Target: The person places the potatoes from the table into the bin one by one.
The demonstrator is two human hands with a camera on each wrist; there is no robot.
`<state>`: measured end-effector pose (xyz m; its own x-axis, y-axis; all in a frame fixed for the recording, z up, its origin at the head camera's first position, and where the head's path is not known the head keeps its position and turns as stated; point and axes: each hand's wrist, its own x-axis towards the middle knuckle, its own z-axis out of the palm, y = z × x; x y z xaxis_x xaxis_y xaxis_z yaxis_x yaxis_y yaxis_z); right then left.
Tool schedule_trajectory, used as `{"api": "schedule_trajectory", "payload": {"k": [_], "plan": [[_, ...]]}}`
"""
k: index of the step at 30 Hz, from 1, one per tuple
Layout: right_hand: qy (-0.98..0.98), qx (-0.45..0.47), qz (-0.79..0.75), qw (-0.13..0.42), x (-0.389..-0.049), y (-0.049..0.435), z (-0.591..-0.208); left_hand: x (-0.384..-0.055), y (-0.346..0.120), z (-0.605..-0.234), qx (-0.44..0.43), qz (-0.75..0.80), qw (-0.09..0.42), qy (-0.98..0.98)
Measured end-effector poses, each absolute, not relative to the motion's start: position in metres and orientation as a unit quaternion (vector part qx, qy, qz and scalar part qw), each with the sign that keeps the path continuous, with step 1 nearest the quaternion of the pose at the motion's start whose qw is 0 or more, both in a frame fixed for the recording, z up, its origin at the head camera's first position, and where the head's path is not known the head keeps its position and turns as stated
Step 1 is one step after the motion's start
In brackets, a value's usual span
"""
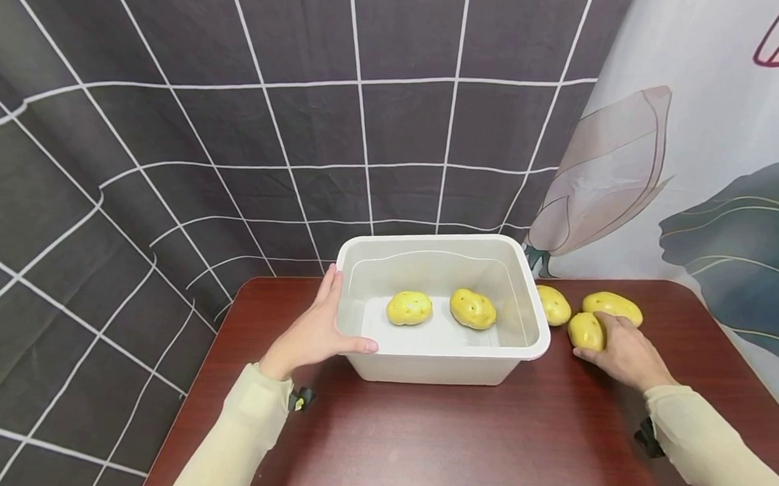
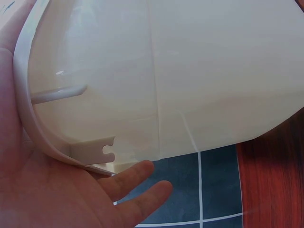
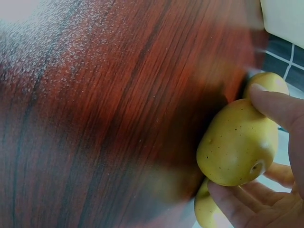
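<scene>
A white plastic bin [image 1: 436, 368] stands on the table with two yellow potatoes inside, one on the left [image 1: 409, 308] and one on the right [image 1: 473, 309]. My left hand [image 1: 316, 334] rests against its front left corner, thumb along the front rim and straight fingers up the left side. In the left wrist view the fingers [image 2: 142, 197] spread just below the bin's rim [image 2: 23, 90]. Right of the bin, my right hand [image 1: 633, 355] pinches a potato [image 3: 237, 142] between thumb and fingers. Two more potatoes lie close by, one beside the bin [image 1: 553, 306] and one behind the hand [image 1: 614, 306].
The reddish-brown wooden table [image 1: 439, 441] extends in front of the bin. A dark curtain with white grid lines [image 1: 290, 123] hangs behind and to the left. At the right hangs a pale curtain with leaf prints [image 1: 713, 163].
</scene>
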<state>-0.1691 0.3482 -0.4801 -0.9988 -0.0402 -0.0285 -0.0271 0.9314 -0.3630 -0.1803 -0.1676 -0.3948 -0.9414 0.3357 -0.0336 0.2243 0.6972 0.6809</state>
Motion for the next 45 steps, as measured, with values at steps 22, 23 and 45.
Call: {"api": "schedule_trajectory", "payload": {"k": [22, 23, 45], "plan": [[0.984, -0.016, -0.176, 0.005, -0.1658, 0.3475, -0.4807, -0.1805, -0.1673, -0.3949, 0.153, 0.358, 0.080, 0.918], [0.984, -0.016, -0.176, 0.004, -0.1657, 0.3476, -0.4807, -0.1806, -0.1675, -0.3951, 0.152, 0.358, 0.080, 0.918], [0.985, -0.015, -0.174, -0.001, -0.1650, 0.3462, -0.4757, -0.1810, -0.1685, -0.3961, 0.155, 0.356, 0.077, 0.918]]}}
